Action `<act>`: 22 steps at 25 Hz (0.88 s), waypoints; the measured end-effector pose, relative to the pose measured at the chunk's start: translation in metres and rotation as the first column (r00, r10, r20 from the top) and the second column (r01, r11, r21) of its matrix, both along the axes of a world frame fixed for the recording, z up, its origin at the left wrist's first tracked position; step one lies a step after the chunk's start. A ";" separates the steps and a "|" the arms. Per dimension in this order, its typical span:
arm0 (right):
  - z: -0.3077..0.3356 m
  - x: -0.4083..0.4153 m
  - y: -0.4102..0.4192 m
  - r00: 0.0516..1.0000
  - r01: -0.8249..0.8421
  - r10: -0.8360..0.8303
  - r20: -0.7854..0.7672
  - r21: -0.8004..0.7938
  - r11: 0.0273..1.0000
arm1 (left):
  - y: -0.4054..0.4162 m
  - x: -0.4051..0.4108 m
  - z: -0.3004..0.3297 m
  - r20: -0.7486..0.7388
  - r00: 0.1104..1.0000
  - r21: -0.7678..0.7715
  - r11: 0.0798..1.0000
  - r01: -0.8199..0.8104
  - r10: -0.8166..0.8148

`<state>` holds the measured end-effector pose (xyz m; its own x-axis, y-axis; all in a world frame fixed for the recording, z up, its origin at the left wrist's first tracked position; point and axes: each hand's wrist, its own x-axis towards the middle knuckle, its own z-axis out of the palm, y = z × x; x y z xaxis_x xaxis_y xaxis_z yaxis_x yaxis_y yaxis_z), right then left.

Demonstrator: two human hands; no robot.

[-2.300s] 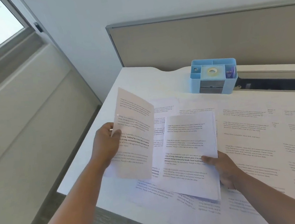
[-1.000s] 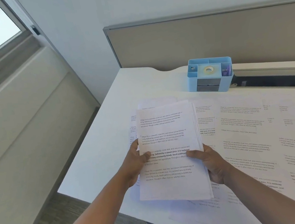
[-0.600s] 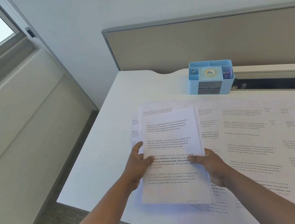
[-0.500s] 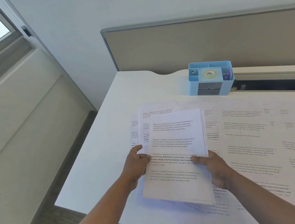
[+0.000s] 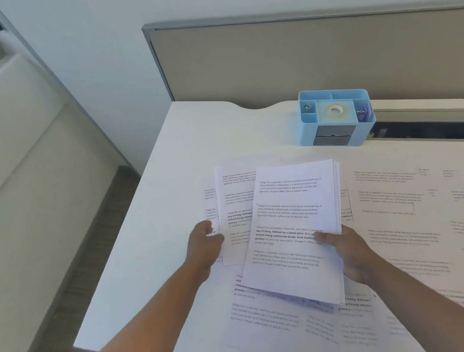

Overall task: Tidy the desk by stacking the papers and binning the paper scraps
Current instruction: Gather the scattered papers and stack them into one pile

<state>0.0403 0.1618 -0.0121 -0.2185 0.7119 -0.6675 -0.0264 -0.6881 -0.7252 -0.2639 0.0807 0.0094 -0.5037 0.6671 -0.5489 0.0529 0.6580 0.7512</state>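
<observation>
Head view: the right hand pinches a gathered stack of papers above the counter; the left hand grips another loose sheet. Many sheets lie unstacked, and no scraps or bin show.

the right hand grips a thick stack of printed white papers above the white desk. the left hand pinches a loose printed sheet beside it. a light blue plastic organiser stands behind.
</observation>
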 end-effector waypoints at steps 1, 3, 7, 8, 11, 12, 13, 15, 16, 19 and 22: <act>-0.001 -0.002 0.004 1.000 -0.005 0.005 -0.007 0.001 1.000 | 0.004 -0.002 -0.001 0.003 1.000 0.009 1.000 0.007 -0.007; -0.004 -0.007 0.011 1.000 0.003 -0.003 -0.010 0.000 1.000 | 0.010 -0.006 -0.003 0.023 0.999 0.032 0.999 0.026 -0.026; -0.005 -0.016 0.033 1.000 0.012 -0.012 -0.007 0.005 1.000 | 0.023 -0.011 -0.007 0.079 0.995 0.031 0.998 0.054 -0.057; -0.005 -0.018 0.040 1.000 0.015 -0.015 -0.012 0.006 1.000 | 0.026 -0.013 -0.009 0.087 0.995 0.021 0.998 0.053 -0.055; -0.007 -0.027 0.057 1.000 0.013 -0.013 -0.015 -0.005 1.000 | 0.035 -0.018 -0.016 0.084 0.996 0.002 0.999 0.039 -0.039; -0.009 -0.029 0.060 1.000 0.007 -0.007 -0.012 -0.016 1.000 | 0.039 -0.020 -0.018 0.093 0.995 -0.003 1.000 0.027 -0.026; -0.011 -0.030 0.061 1.000 0.001 -0.001 -0.012 -0.030 1.000 | 0.042 -0.021 -0.019 0.109 0.994 -0.006 1.000 0.011 -0.010; -0.016 -0.029 0.061 1.000 -0.008 0.007 -0.009 -0.054 0.998 | 0.046 -0.022 -0.020 0.163 0.986 -0.017 1.000 -0.024 0.026; -0.018 -0.028 0.061 1.000 -0.013 0.012 -0.009 -0.064 0.998 | 0.049 -0.022 -0.021 0.183 0.982 -0.025 0.999 -0.038 0.042; -0.023 -0.020 0.063 0.999 -0.038 0.035 -0.037 -0.084 0.996 | 0.055 -0.020 -0.025 0.198 0.979 -0.030 0.998 -0.053 0.058; -0.024 -0.017 0.066 0.995 -0.069 0.061 -0.075 -0.096 0.993 | 0.059 -0.015 -0.029 0.229 0.972 -0.012 0.999 -0.053 0.055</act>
